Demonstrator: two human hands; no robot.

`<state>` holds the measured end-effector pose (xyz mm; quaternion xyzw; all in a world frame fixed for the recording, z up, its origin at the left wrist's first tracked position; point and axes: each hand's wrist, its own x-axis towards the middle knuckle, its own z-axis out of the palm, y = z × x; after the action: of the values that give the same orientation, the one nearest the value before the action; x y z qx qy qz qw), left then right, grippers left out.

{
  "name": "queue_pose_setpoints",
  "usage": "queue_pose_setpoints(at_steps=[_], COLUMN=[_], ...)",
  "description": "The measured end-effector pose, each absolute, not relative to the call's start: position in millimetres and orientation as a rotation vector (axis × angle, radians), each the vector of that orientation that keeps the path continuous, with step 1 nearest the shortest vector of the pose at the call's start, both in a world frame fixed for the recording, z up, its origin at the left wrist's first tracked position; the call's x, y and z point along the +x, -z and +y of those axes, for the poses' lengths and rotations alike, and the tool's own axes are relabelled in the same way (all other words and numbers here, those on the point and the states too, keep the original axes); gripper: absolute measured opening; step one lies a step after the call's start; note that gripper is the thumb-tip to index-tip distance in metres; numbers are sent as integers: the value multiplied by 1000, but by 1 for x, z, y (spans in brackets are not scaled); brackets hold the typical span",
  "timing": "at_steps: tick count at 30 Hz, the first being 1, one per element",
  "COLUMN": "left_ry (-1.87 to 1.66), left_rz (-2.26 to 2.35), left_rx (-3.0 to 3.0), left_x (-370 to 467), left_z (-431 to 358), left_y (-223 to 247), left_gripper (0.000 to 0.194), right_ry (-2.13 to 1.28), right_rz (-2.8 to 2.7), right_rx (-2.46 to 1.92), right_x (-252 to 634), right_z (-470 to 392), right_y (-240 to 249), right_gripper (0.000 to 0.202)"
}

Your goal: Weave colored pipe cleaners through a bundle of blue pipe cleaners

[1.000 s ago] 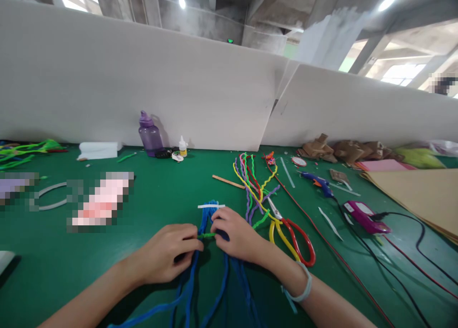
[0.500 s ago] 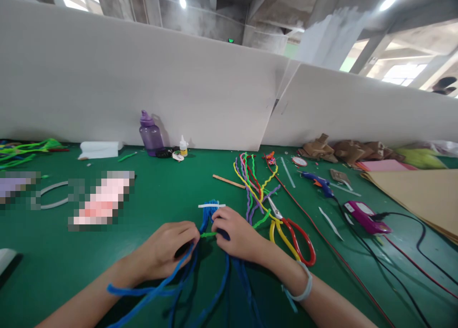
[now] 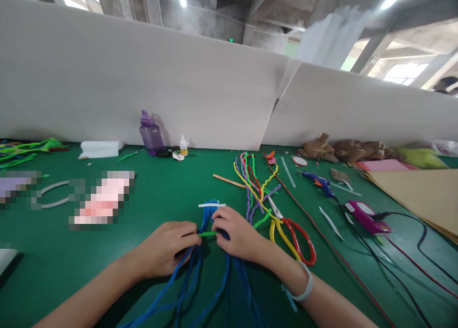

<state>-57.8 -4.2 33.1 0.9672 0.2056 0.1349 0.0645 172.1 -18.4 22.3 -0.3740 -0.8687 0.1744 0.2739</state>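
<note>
A bundle of blue pipe cleaners point(image 3: 206, 219) lies in front of me, its looped top end around a thin white strip point(image 3: 202, 206). Loose blue ends hang down towards me below both hands. My left hand point(image 3: 171, 248) is closed on some blue strands at the bundle's left side. Over the bundle's right side, my right hand point(image 3: 234, 232) is closed with curled fingers, hiding part of it. A green pipe cleaner point(image 3: 207, 234) crosses between the hands and comes out again past my right hand. Exactly what each fingertip pinches is hidden.
Wavy coloured pipe cleaners point(image 3: 246, 180) and red-and-yellow-handled scissors point(image 3: 293, 237) lie right of my hands. Further right are a blue glue gun point(image 3: 324, 185), a purple device point(image 3: 367, 217) and cables. A purple bottle point(image 3: 150, 137) and small glue bottle point(image 3: 183, 146) stand by the white partition point(image 3: 143, 70).
My left hand has turned slightly, its fingers lower and closer around the strands. The loose blue ends at left have swung down and inward. My right hand looks unmoved.
</note>
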Motion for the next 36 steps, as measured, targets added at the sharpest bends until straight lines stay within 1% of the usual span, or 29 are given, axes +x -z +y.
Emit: queue_pose_setpoints(at_steps=[3, 5, 10, 15, 22, 24, 28, 32, 36], left_ry=[-363, -345, -301, -322, -198, -172, -161, -175, -190], left_rz=[567, 527, 525, 523, 555, 574, 581, 544, 519], left_rx=[2999, 3047, 3104, 3102, 3081, 3053, 3002, 2989, 2946], left_x=[-57, -56, -56, -54, -53, -54, -56, -55, -52], left_z=[-5, -5, -8, -8, -8, -9, -12, -15, -21], left_y=[-34, -34, -32, -35, -38, -38, -36, -34, -35], left_gripper=[33, 36, 25, 19, 11, 13, 23, 26, 22], right_ry=[-474, -469, -462, -462, -448, -453, -455, -445, -439], right_rz=[-2333, -2333, -2335, -2341, -2337, -2336, -2337, -2342, -2349], right_rx=[-1008, -1013, -1019, -1023, -1013, -1012, -1014, -1013, -1012], right_x=[172, 172, 172, 172, 171, 171, 171, 172, 171], right_z=[-19, -19, -19, -19, -19, -19, -19, -17, -17], right_y=[-22, -22, -22, -22, -22, -23, -23, -21, -20], right_gripper=[14, 14, 13, 13, 13, 13, 13, 12, 12])
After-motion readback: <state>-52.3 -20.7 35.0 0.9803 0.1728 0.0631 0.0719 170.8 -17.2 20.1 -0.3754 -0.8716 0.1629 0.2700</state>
